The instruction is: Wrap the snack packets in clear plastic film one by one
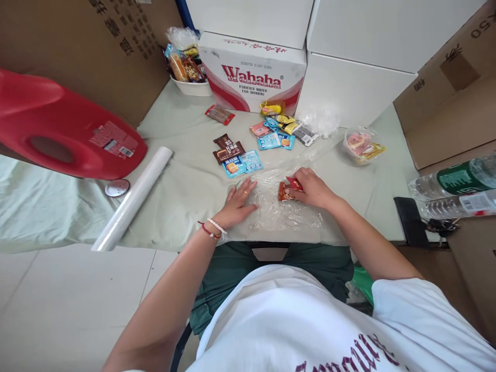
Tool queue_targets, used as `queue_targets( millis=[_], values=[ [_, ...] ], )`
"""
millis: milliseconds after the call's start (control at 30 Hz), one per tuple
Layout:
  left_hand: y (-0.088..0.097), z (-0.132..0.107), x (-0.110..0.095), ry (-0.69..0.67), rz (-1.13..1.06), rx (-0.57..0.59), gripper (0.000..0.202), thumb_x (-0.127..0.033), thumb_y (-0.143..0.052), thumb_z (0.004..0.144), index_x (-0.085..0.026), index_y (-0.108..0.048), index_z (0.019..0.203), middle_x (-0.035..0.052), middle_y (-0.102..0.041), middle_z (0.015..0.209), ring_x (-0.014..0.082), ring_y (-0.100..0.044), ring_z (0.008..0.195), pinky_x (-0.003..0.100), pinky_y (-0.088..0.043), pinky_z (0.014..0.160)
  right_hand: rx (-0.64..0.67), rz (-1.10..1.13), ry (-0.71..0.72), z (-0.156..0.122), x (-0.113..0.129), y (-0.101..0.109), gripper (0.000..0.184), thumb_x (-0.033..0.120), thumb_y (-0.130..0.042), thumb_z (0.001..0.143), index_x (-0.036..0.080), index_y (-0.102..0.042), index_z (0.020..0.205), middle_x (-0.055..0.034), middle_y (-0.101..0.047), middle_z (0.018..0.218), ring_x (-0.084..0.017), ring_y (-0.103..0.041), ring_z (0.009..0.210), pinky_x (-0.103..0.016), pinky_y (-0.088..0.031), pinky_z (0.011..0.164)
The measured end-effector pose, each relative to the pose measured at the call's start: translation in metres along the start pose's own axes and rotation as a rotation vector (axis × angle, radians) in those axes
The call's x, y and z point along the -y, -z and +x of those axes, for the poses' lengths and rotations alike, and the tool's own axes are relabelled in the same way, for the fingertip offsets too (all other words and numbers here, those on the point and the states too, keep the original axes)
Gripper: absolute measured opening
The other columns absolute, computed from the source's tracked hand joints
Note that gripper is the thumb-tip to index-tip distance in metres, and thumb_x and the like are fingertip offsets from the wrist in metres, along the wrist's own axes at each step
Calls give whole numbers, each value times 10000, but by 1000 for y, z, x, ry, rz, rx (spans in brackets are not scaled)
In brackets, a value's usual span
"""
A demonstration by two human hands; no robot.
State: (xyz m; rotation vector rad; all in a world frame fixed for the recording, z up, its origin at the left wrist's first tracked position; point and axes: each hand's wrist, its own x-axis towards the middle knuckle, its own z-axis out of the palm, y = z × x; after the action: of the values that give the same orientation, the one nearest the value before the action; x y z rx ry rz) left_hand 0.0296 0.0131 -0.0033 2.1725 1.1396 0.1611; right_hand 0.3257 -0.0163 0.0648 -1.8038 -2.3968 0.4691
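Under right-hand fingers (306, 180), red-brown snack packet (282, 191), over clear film (268, 211).

Table (194, 170) draped in pale green cloth, creased at left. Floor (85, 310): pale, glossy square tiles, thin dark joints. Rear: smooth white stacked box-like blocks (356, 88). Large brown printed cardboard sheet (77, 36) upright at rear left; brown cardboard carton (430, 119) at right. Lighting diffuse, shadows soft.

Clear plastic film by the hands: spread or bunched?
Spread out, though wrinkled: the clear film lies across the tablecloth, the left hand at its edge and the right hand holding a snack packet over it.
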Motion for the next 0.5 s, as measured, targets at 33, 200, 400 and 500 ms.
queue_targets(
  millis=[33, 200, 400, 500],
  values=[
    [-2, 1, -1, 16, 16, -11, 713, -471, -472, 982, -312, -288, 1652, 88, -194, 1766, 291, -195, 1633, 605, -146, 1295, -17, -11, -45, 2, 2, 0, 361, 516, -528, 1010, 174, -631, 1059, -142, -650, 1082, -295, -566, 1017, -380, -444, 857],
    [-16, 0, -9, 10, 179, -73, 825, -545, -653, 881, -269, -388, 1612, 125, -198, 1760, 339, -197, 1629, 604, -131, 1304, 30, -128, -155, 11, 11, -5, 552, 672, -560, 955, 160, -616, 1152, -187, -657, 1129, -355, -570, 1062, -428, -446, 868],
    [-16, -2, -9, 3, 206, -73, 868, -542, -684, 854, -237, -384, 1610, 137, -234, 1749, 342, -199, 1628, 598, -136, 1310, 182, -174, -112, 0, 11, -6, 827, 670, -758, 807, 186, -534, 1438, -224, -558, 1397, -439, -464, 1265, -523, -411, 978],
    [-15, -2, -9, 3, 203, -62, 868, -540, -685, 853, -226, -389, 1606, 142, -228, 1749, 339, -190, 1631, 595, -122, 1313, 187, -183, -43, -2, 13, -6, 632, 516, -743, 871, 192, -585, 1390, -196, -562, 1427, -427, -439, 1301, -524, -380, 1011]
  ],
)
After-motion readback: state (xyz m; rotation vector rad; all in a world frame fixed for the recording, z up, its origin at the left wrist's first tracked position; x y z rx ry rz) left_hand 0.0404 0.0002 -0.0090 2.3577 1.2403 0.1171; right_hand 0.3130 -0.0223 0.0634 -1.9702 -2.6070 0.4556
